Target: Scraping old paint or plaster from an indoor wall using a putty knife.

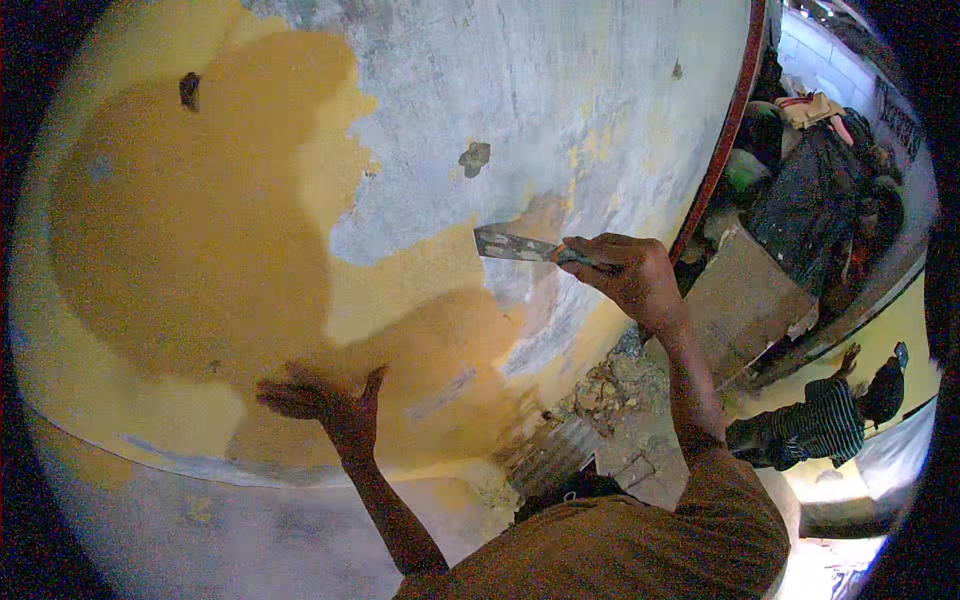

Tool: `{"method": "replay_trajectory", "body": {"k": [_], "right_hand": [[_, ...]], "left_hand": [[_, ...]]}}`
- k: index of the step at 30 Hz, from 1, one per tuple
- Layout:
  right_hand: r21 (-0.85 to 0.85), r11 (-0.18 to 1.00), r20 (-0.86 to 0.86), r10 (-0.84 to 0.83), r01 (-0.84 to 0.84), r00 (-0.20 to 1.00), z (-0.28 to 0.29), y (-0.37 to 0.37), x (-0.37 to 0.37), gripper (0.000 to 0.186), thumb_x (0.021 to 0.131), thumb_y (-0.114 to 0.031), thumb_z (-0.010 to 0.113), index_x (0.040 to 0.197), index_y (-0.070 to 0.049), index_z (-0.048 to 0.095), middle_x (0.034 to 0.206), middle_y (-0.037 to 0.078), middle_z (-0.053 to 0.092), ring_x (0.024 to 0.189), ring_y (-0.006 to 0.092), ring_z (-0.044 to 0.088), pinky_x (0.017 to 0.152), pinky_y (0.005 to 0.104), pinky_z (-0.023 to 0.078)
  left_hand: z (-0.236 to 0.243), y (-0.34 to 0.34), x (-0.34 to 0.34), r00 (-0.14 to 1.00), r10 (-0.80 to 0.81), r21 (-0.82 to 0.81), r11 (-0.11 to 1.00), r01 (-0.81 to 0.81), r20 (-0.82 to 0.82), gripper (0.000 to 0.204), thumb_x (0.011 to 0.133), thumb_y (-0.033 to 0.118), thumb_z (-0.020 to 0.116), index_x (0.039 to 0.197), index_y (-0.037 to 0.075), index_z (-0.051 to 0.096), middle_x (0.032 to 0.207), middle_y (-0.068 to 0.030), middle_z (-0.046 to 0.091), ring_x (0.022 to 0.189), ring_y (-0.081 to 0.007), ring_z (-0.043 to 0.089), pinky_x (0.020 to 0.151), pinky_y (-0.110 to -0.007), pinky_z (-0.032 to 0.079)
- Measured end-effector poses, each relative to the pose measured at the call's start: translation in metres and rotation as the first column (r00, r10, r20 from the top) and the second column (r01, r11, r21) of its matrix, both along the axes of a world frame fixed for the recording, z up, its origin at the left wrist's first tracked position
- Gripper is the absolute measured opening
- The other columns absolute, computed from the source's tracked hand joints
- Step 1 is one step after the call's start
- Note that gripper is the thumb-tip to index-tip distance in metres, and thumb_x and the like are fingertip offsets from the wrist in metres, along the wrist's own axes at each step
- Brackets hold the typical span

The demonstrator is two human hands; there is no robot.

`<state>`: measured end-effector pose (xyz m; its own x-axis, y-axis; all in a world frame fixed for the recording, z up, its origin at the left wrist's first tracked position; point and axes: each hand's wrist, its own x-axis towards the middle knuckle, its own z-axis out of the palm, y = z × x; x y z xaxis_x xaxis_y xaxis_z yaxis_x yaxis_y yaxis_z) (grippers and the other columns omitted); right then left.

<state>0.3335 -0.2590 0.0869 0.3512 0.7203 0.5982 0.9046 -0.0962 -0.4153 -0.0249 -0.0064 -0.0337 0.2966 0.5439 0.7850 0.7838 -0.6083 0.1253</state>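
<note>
A wall (410, 90) has flaking yellow paint over pale grey-white plaster, with small dark holes and chips. My right hand (630, 275) grips a putty knife (510, 245) by its handle, its stained metal blade pointing left at the edge of the remaining yellow paint. My left hand (330, 405) is open, fingers spread, on or just before the yellow paint lower left. My shadow falls across the yellow area.
Right of the wall's dark red edge lie a dark heap of sheeting (810, 210), a cardboard piece (750, 285) and rubble (610, 390). A person in a striped shirt (810, 420) is at another yellow wall, one arm raised.
</note>
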Motion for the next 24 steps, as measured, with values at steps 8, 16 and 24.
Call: {"method": "replay_trajectory", "body": {"k": [8,16,24], "right_hand": [[0.046,0.999,-0.041,0.008,-0.006,0.999,0.002,0.000,-0.002,0.031,0.087,-0.017,0.084,0.116,-0.007,0.079,0.097,0.011,0.079,0.071,0.0167,0.072,0.065,0.0304,0.058],[0.080,0.997,-0.084,0.018,-0.011,0.996,-0.004,0.000,0.001,0.032,0.088,-0.018,0.083,0.117,-0.007,0.078,0.096,0.012,0.078,0.070,0.0164,0.072,0.065,0.0300,0.058],[-0.005,1.000,-0.095,0.015,-0.015,0.995,0.007,-0.003,0.005,0.030,0.088,-0.018,0.083,0.115,-0.005,0.079,0.099,0.013,0.078,0.076,0.0204,0.075,0.069,0.0316,0.060]], "left_hand": [[-0.013,0.005,-0.002,0.992,0.123,-0.241,0.964,-0.116,0.012,0.135,0.080,0.053,0.087,0.164,0.000,-0.004,0.172,-0.0261,-0.005,0.159,-0.0399,-0.001,0.128,-0.054,0.008],[-0.018,0.008,-0.008,0.993,0.118,-0.286,0.953,-0.105,0.028,0.135,0.078,0.051,0.090,0.165,0.001,0.000,0.172,-0.0256,0.001,0.159,-0.0404,0.006,0.129,-0.051,0.011],[0.010,-0.003,0.002,1.000,0.017,0.037,0.999,-0.017,0.010,0.145,0.069,0.078,0.079,0.167,0.013,-0.006,0.164,-0.0351,-0.025,0.150,-0.0576,-0.023,0.115,-0.077,-0.009]]}}
